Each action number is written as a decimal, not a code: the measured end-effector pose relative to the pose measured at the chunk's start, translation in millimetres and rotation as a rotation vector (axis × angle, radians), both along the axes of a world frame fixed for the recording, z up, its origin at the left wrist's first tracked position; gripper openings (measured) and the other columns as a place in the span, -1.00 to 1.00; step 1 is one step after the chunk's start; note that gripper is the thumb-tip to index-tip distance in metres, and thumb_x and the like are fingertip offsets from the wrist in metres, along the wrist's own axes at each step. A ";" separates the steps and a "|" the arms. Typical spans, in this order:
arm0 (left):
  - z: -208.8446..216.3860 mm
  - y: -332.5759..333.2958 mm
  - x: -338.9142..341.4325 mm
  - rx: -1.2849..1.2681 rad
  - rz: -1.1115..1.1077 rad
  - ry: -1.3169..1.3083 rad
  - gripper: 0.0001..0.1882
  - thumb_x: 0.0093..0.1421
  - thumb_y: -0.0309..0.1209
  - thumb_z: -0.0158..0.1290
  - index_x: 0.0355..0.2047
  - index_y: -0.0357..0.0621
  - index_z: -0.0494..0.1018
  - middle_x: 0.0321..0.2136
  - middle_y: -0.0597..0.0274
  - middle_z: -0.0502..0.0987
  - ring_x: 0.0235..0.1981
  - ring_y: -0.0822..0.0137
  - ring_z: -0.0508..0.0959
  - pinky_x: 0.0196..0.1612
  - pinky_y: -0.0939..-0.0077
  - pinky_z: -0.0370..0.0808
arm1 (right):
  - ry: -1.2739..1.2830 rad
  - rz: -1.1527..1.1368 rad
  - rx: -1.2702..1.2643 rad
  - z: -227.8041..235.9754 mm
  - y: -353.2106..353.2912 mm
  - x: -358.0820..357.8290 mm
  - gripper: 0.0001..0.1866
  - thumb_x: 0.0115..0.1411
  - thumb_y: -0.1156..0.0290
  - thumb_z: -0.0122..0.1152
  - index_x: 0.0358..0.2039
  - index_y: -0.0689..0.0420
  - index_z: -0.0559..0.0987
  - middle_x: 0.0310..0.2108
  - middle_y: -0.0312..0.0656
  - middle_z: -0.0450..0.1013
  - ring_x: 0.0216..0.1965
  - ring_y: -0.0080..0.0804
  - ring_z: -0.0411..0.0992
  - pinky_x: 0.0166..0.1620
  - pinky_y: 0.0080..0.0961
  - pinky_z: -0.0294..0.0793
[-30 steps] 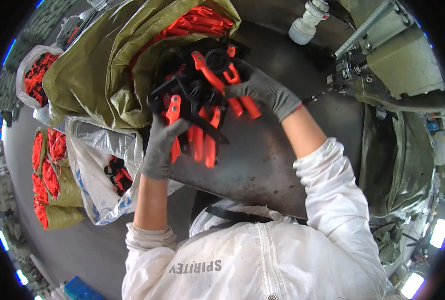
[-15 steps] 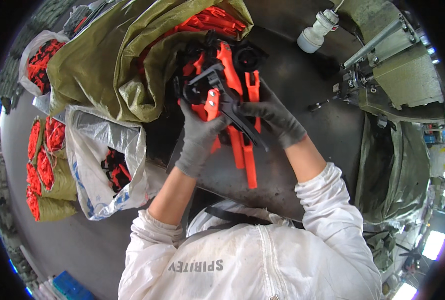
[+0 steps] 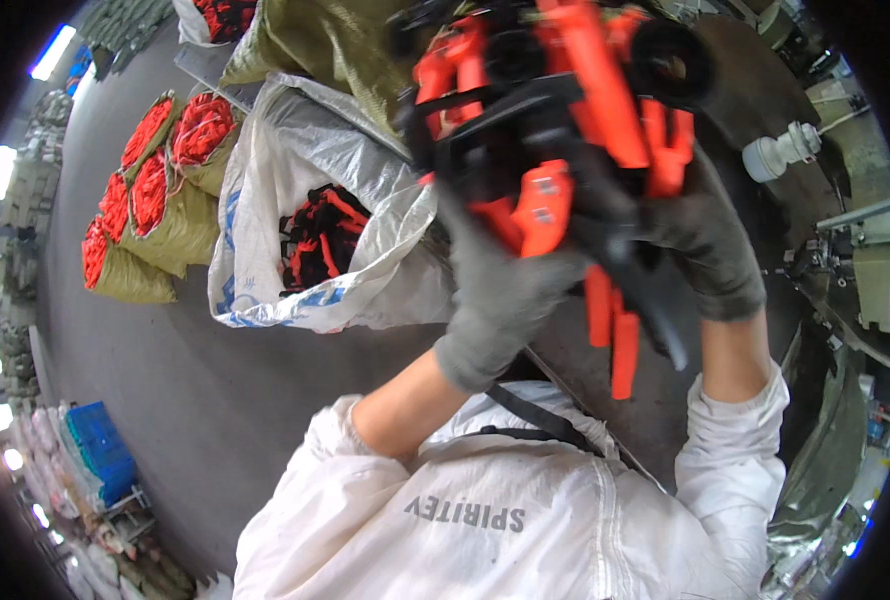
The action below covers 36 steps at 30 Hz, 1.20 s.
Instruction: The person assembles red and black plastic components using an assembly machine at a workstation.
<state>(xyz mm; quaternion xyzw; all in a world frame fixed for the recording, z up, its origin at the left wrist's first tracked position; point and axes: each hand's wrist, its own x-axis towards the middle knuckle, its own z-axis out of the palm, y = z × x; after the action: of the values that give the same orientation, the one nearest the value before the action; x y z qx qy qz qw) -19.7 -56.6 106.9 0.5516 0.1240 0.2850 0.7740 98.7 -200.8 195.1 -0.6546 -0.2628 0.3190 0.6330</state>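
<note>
Both hands, in grey gloves, hold up a bundle of red-and-black plastic tools in front of my chest. The tools have long red bars, black round parts and black arms; their exact kind is unclear, and motion smears them. My left hand grips the bundle from the lower left, its fingertips hidden behind the pieces. On the other side, my right hand closes on it, also with fingers mostly covered. Red bar ends and a black arm hang down between my hands.
Left of the bundle stands an open white woven sack with red-and-black pieces inside. An olive sack lies behind it. Several olive sacks of red parts are on the floor further left. A white lamp-like fixture and machinery are at right.
The bundle has come up closer to the view, still held by both hands. My view has swung left, so the sacks and machinery sit further right in the picture.
</note>
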 end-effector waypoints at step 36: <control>-29.6 36.1 189.1 0.723 -0.161 -0.028 -0.56 0.39 -0.40 0.11 0.26 -0.16 0.42 -0.01 0.07 0.57 0.04 0.27 0.58 0.16 0.36 0.52 | -0.033 -1.124 -0.069 -163.9 -350.7 129.9 -0.74 0.33 0.50 0.24 0.02 0.23 0.59 -0.23 -0.19 0.56 -0.28 -0.46 0.54 -0.20 -0.49 0.61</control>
<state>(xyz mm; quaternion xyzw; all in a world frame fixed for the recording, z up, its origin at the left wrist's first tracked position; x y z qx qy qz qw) 169.4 -20.5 77.4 0.7935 -0.0390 0.2561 0.5507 228.7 -551.5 31.3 -0.7193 0.1270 -0.0691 0.6795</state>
